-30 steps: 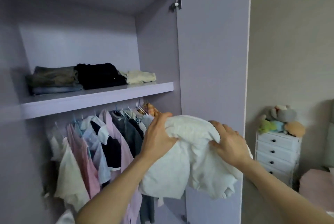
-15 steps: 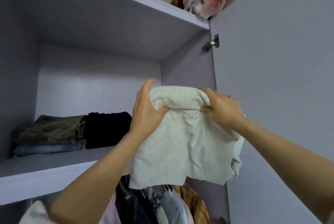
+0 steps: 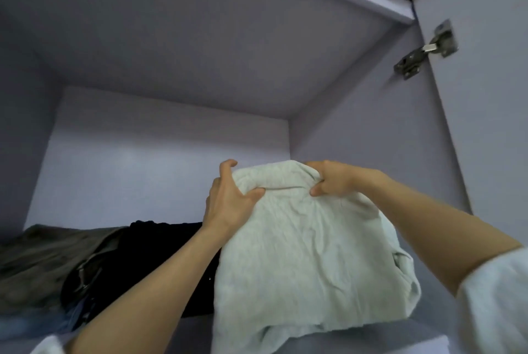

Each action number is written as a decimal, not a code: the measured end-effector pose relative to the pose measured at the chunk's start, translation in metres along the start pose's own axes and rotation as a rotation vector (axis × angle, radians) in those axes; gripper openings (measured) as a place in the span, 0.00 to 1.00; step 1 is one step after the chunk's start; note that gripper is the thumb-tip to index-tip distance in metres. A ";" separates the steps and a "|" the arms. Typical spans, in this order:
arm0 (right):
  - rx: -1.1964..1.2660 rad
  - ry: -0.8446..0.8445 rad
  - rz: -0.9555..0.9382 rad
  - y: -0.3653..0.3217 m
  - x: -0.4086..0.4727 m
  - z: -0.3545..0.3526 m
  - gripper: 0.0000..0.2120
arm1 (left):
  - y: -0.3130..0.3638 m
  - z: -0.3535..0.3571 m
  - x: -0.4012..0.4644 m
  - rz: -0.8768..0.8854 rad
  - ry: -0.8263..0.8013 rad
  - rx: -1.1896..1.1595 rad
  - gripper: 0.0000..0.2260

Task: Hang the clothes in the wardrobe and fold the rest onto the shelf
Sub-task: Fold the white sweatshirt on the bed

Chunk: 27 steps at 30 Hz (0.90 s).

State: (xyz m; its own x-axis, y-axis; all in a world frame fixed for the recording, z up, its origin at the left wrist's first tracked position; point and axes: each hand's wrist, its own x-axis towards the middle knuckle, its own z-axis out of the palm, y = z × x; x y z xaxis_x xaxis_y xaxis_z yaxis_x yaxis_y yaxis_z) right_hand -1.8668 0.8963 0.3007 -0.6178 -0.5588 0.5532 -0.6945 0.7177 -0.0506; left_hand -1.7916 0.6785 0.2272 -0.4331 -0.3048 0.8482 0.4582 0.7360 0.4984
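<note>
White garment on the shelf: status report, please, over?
Left hand and right hand both grip the white garment by its top edge. Garment over the shelf at its right end. Black folded clothes lie close on the left.

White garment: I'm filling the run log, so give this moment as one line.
phase: placing | white garment: over shelf edge, right of black clothes | left hand: grips | right hand: grips

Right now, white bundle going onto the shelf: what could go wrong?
1. The white garment is held only at its top fold by the left hand and right hand; its lower edge droops past the shelf front and may slide off.
2. Pushed in, it may rumple the black garment beside it.
</note>
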 end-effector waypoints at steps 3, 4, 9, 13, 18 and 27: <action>-0.047 -0.065 -0.020 0.015 0.056 0.023 0.23 | -0.030 0.024 0.032 -0.112 0.030 0.047 0.31; -0.121 -0.049 -0.018 0.018 0.080 0.031 0.23 | -0.040 0.036 0.048 -0.156 0.046 0.078 0.31; -0.312 0.113 -0.003 0.017 0.123 0.097 0.29 | -0.101 0.075 0.064 -0.096 -0.025 0.753 0.23; -0.283 -0.075 0.034 0.034 0.096 0.145 0.22 | -0.114 0.081 0.061 -0.094 -0.257 0.784 0.18; -0.351 -0.139 0.094 0.050 0.045 0.165 0.27 | -0.090 0.084 0.035 -0.128 -0.599 0.726 0.25; -0.302 -0.359 -0.010 0.058 -0.027 0.157 0.33 | -0.080 0.070 -0.040 0.148 -0.846 0.751 0.41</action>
State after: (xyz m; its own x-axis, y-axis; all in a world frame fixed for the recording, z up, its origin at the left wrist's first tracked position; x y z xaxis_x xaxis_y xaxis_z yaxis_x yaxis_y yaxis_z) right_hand -1.9480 0.8876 0.1522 -0.7370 -0.6367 0.2266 -0.5956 0.7704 0.2275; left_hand -1.8656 0.6742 0.1405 -0.9282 0.1107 0.3552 0.0912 0.9933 -0.0712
